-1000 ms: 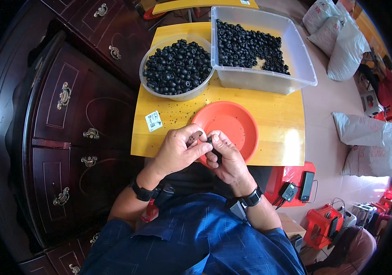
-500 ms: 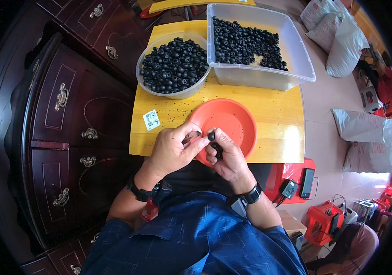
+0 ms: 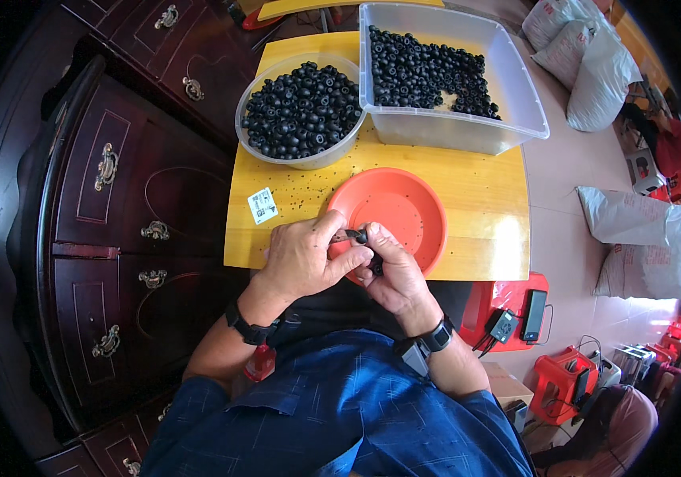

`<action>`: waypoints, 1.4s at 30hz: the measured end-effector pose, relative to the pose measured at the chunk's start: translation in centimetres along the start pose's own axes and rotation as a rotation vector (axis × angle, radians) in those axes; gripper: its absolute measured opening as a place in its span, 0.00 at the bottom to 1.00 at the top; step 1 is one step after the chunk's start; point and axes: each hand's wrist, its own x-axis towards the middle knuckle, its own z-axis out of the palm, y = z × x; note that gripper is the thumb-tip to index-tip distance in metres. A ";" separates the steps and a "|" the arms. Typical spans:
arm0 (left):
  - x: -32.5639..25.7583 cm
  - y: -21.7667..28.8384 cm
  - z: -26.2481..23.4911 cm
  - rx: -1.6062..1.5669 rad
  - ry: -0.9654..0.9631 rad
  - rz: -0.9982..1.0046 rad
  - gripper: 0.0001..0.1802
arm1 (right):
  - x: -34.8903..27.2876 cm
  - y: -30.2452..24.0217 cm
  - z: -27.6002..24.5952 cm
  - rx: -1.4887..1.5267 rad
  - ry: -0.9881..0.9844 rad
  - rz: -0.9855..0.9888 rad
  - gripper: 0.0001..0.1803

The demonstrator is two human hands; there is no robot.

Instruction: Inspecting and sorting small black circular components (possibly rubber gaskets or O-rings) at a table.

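Observation:
My right hand is closed on a small black rounded part, pinched near the thumb. More black parts show in its curled fingers; how many is hidden. My left hand is closed around a thin, blade-like tool, mostly covered by the fingers, whose tip meets the pinched part. Both hands meet over the near left rim of a shallow orange-red basin, which has dark specks in it. Beyond stand a round clear tub heaped with similar black parts and a rectangular clear bin partly filled with them.
The yellow table bears dark crumbs and a white printed card left of the basin. A dark wooden cabinet stands close on the left. At right are a red stool with electronic devices and white sacks on the floor.
My left thumb and blade-like tool have closed in on the black part, with the hands now overlapping more. My right fingers have turned slightly, covering more of the parts in the palm.

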 end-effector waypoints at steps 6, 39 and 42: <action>0.2 -0.3 0.2 0.029 -0.001 0.042 0.23 | 0.2 0.2 -0.6 -0.033 -0.015 0.010 0.09; 0.1 -0.2 0.9 -0.107 0.015 0.117 0.17 | 0.0 0.3 -0.1 0.003 0.004 -0.056 0.08; 0.0 0.6 0.3 -0.211 0.106 0.051 0.12 | 0.0 0.1 0.0 0.041 -0.023 -0.037 0.08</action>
